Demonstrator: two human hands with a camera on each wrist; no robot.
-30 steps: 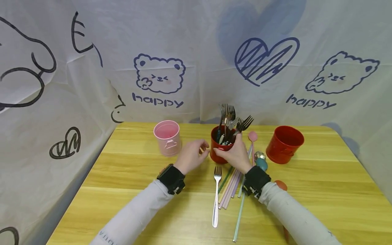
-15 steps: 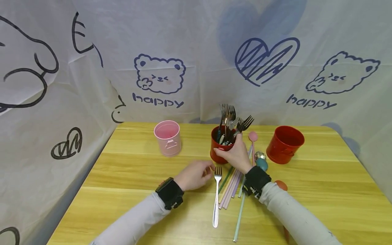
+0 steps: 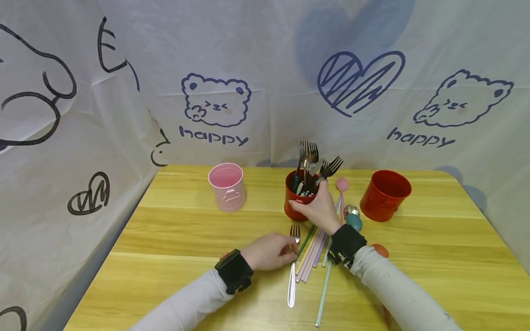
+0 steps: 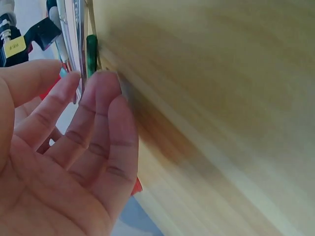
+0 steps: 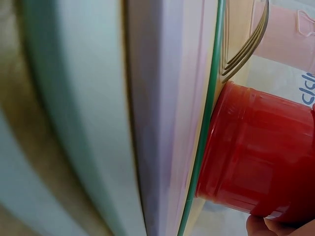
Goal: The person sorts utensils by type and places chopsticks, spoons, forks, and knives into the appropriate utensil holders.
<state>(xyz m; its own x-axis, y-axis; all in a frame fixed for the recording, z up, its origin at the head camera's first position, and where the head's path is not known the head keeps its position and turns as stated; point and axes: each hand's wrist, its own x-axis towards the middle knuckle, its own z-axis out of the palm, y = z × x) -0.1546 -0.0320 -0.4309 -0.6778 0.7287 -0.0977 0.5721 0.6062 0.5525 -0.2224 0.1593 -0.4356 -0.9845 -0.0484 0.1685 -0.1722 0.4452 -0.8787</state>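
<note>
In the head view my left hand (image 3: 271, 251) is over the neck of a silver fork (image 3: 291, 289) lying on the table. The left wrist view shows its fingers (image 4: 113, 132) loosely bent beside the fork, thumb and forefinger a little apart. My right hand (image 3: 319, 209) grips a red cup (image 3: 293, 212) at its right side, thumb across the front. Several forks (image 3: 308, 154) stand tines up in that cup. In the right wrist view the cup (image 5: 266, 152) fills the right side, with fingertips (image 5: 256, 227) at its lower edge.
Several pastel chopsticks (image 3: 308, 262) and a green stick lie between the fork and my right wrist. Beside them are a pink spoon (image 3: 342, 185) and a teal-handled spoon (image 3: 353, 218). A pink cup (image 3: 232, 200) stands left, another red cup (image 3: 378, 204) right, an orange utensil (image 3: 380, 250) by my right sleeve.
My left hand has come down from beside the red cup toward me and slightly right, and is now over the fork. My right hand and the cup have stayed in place.
</note>
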